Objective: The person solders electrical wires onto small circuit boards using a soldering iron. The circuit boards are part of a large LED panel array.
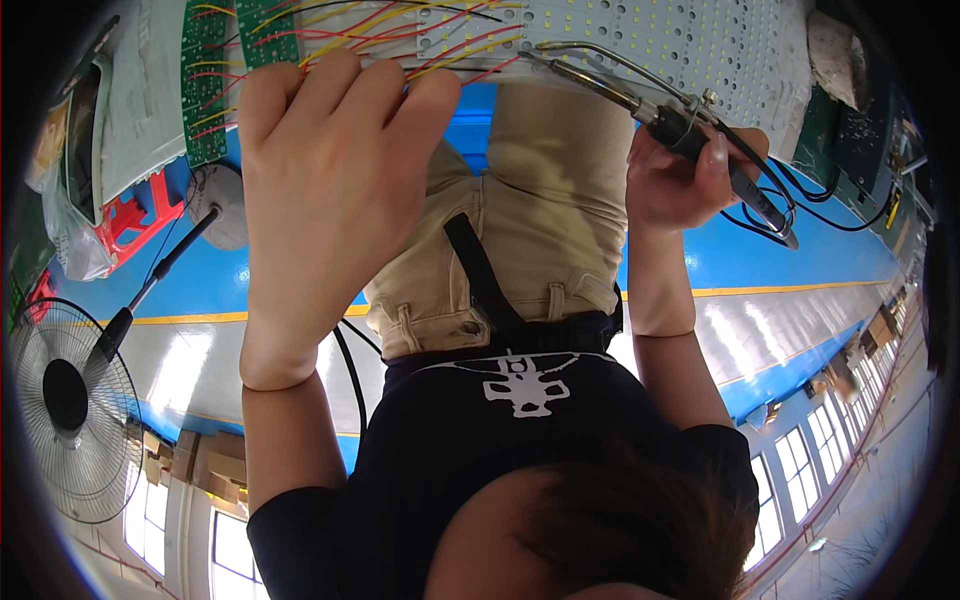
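My right hand (675, 180) grips a soldering iron (680, 130) with a black handle and a thin curved metal tube clamped along it. The iron's tip meets the near left edge of a white circuit board (640, 30) dotted with small yellowish LEDs, where a red wire ends. My left hand (335, 150) is closed, back of the hand up, over red and yellow wires (465, 48) that run to that edge. Its fingertips are hidden, but wires come out beside its fingers. Left of it lie narrow green circuit boards (206, 75) with wires attached.
A black cable (840, 228) trails from the iron's side to the right. A standing fan (70, 395) is at the lower left, near a red plastic stool (145, 215) and a clear plastic bag (80, 235). Cardboard boxes (215, 465) stand farther off along a windowed wall.
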Demonstrator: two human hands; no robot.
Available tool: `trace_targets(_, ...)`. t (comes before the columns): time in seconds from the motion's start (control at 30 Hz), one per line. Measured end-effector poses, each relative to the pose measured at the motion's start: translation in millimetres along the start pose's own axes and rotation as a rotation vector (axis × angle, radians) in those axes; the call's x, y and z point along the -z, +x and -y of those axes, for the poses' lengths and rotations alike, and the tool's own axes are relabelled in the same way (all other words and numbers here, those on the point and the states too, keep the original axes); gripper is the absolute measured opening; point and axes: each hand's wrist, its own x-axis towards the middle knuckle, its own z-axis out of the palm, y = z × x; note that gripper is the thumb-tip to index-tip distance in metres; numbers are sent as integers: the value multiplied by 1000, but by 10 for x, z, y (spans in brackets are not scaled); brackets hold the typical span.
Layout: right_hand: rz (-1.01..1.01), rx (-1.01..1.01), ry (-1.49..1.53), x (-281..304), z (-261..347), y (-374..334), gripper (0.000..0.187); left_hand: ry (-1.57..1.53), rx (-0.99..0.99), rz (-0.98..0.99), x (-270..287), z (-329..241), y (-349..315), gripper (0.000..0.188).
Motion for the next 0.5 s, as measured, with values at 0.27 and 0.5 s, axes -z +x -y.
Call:
trace_targets(0.27, 89, 48, 225, 124, -91, -7, 11, -4, 2, 3, -3, -3, 2, 11)
trace_targets(0.5, 31, 57, 285, 75, -96, -6, 9, -3, 4, -1, -6, -2, 6, 10)
